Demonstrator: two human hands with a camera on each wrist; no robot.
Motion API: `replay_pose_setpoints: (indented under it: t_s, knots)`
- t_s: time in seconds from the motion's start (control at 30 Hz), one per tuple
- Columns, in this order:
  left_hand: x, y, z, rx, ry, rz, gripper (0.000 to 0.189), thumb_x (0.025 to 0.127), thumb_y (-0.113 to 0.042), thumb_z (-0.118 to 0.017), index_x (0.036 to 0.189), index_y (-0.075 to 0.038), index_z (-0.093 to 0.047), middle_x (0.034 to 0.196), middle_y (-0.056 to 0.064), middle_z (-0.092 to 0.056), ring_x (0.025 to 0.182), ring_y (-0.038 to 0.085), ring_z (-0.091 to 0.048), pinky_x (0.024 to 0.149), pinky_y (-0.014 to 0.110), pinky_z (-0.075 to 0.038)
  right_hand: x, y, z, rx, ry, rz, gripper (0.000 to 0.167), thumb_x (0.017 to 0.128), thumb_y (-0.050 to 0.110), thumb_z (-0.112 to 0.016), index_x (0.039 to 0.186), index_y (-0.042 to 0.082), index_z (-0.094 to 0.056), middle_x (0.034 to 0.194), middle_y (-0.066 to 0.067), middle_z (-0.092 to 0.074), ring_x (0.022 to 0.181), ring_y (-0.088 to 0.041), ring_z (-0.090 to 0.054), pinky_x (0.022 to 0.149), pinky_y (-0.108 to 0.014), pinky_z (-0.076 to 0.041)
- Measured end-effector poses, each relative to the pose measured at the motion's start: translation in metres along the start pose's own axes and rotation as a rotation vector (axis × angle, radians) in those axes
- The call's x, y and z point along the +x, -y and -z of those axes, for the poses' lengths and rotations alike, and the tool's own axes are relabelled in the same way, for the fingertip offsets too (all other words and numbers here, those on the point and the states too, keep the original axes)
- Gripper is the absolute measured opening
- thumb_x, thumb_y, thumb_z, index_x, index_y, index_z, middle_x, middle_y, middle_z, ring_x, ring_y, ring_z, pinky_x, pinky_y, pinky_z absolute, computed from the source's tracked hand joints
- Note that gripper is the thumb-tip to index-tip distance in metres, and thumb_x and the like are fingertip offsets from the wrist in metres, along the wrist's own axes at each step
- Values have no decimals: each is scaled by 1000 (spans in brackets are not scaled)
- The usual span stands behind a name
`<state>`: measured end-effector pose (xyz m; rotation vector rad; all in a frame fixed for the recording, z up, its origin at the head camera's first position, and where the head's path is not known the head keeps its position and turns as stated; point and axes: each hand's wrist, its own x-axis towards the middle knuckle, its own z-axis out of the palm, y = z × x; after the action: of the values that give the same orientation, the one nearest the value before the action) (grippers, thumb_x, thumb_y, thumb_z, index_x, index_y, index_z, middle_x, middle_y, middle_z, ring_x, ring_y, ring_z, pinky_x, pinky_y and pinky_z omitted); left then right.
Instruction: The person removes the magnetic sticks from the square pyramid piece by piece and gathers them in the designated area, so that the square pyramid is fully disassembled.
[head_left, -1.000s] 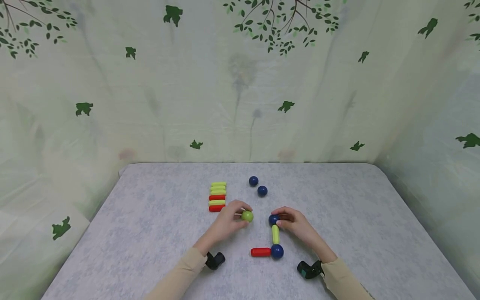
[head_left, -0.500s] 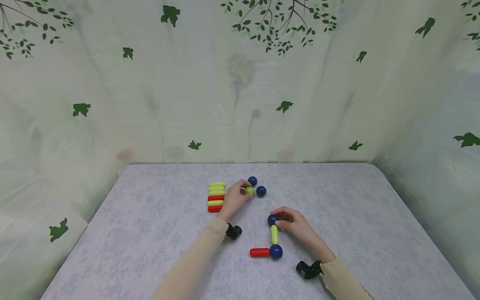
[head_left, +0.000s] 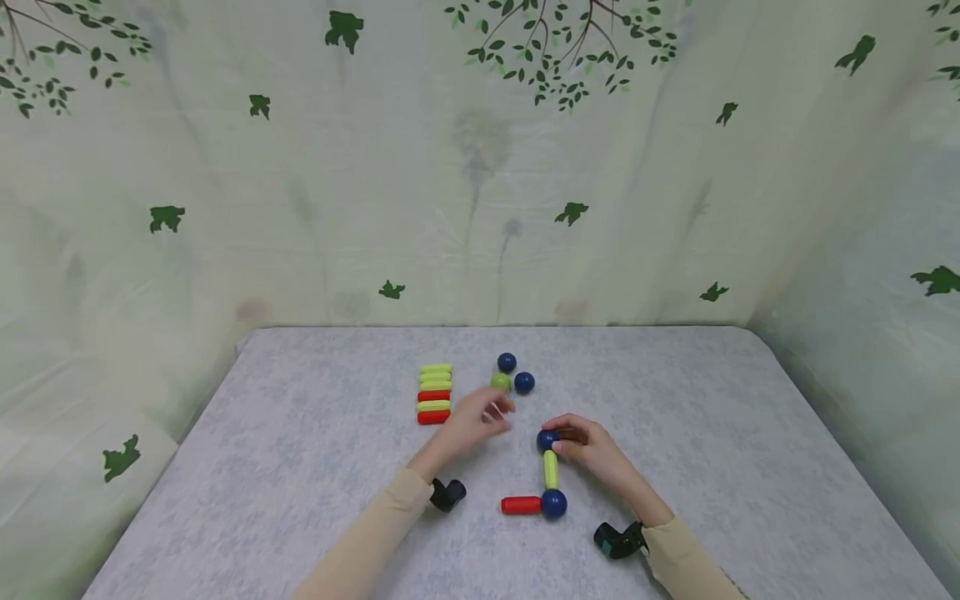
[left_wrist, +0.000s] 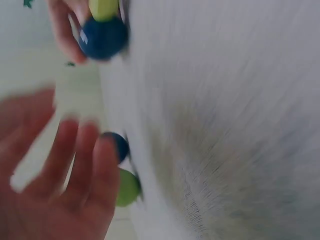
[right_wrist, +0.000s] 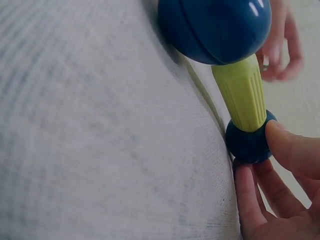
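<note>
My right hand point(head_left: 585, 442) pinches a blue ball point(right_wrist: 245, 142) between thumb and fingers. A ridged yellow-green rod point(head_left: 551, 469) joins that ball to a nearer blue ball point(head_left: 553, 503), from which a red rod point(head_left: 521, 505) points left. My left hand point(head_left: 477, 421) holds nothing, its fingers loosely bent in the air over the table. Just beyond its fingers sits a green ball point(head_left: 500, 382). Blurred fingers of the left hand point(left_wrist: 65, 175) partly cover the green ball point(left_wrist: 128, 188) in the left wrist view.
Two loose blue balls, one at the back point(head_left: 507, 362) and one to its right point(head_left: 524, 382), lie beside the green ball. Left of them, several yellow-green and red rods point(head_left: 435, 396) form a column. A patterned curtain point(head_left: 480, 167) stands behind the grey table point(head_left: 300, 433).
My left hand carried the green ball away to the blue balls, let go of it there, and has drawn back toward me. The right hand stays on its blue ball.
</note>
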<state>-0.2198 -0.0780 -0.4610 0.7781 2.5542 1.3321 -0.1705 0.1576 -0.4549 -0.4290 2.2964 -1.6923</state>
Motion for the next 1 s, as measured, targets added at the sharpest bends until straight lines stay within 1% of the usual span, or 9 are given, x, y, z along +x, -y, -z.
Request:
replay_pose_setpoints:
  t_s: [0.13, 0.2, 0.27, 0.37, 0.5, 0.67, 0.8, 0.9, 1.0]
  knots:
    - [-30, -14, -11, -13, 352, -101, 21, 88, -10, -69, 108, -12, -63, 101, -1, -61, 89, 9, -56, 80, 24, -49, 0, -1, 1, 2, -2, 1, 25, 94, -3, -55, 118, -6, -58, 118, -21, -58, 106, -34, -56, 88, -38, -46]
    - [-41, -17, -19, 60, 428, -136, 25, 88, -14, -70, 112, -16, -63, 99, -7, -58, 87, 5, -54, 78, 20, -47, 0, -1, 1, 2, 4, 8, 25, 94, -2, -55, 118, -6, -58, 118, -22, -58, 107, -35, -56, 87, -35, -47]
    - [-49, -20, -26, 155, 436, -161, 29, 87, -14, -70, 115, -20, -62, 97, -11, -55, 85, 3, -51, 75, 18, -45, 0, -1, 1, 1, 11, 13, 25, 94, -2, -55, 119, -6, -57, 118, -23, -58, 107, -35, -56, 86, -32, -46]
    - [-55, -23, -32, 297, 389, -196, 32, 87, -12, -69, 116, -24, -61, 93, -13, -52, 79, 3, -47, 70, 16, -42, 0, -1, 0, -2, 16, 20, 26, 94, -2, -55, 119, -7, -57, 119, -23, -57, 107, -36, -55, 84, -28, -46]
    - [-57, -26, -33, 391, 348, -234, 33, 85, -8, -69, 114, -25, -64, 89, -11, -51, 75, 3, -45, 66, 15, -40, 2, -5, 0, 1, 19, 27, 26, 94, -2, -55, 119, -8, -57, 118, -23, -57, 106, -35, -55, 82, -28, -47]
    - [-60, -19, -23, 251, 297, -168, 29, 88, -8, -67, 113, -23, -65, 93, -13, -55, 80, 2, -49, 71, 17, -44, 9, -25, 0, 15, 11, 35, 26, 94, 0, -56, 119, -4, -58, 118, -20, -58, 106, -33, -56, 82, -28, -47]
    - [-65, -4, -2, 138, 96, -99, 24, 86, -3, -69, 104, -19, -64, 96, -11, -61, 87, 6, -56, 77, 25, -49, 12, -37, 0, 25, 9, 33, 26, 95, 4, -58, 120, -1, -59, 120, -17, -58, 107, -30, -56, 83, -27, -47]
    - [-70, 10, 15, 183, -91, -29, 25, 81, 2, -72, 97, -15, -64, 94, -6, -62, 86, 10, -56, 75, 28, -50, 11, -38, 1, 24, 5, 29, 27, 95, 7, -59, 121, 0, -59, 121, -16, -58, 108, -28, -56, 84, -29, -48]
    - [-72, 22, 30, 252, -219, 68, 26, 78, 6, -74, 94, -12, -63, 94, -3, -61, 85, 14, -55, 74, 30, -50, 11, -38, 2, 17, -2, 22, 27, 95, 7, -59, 121, 1, -59, 122, -15, -58, 108, -27, -56, 84, -30, -48]
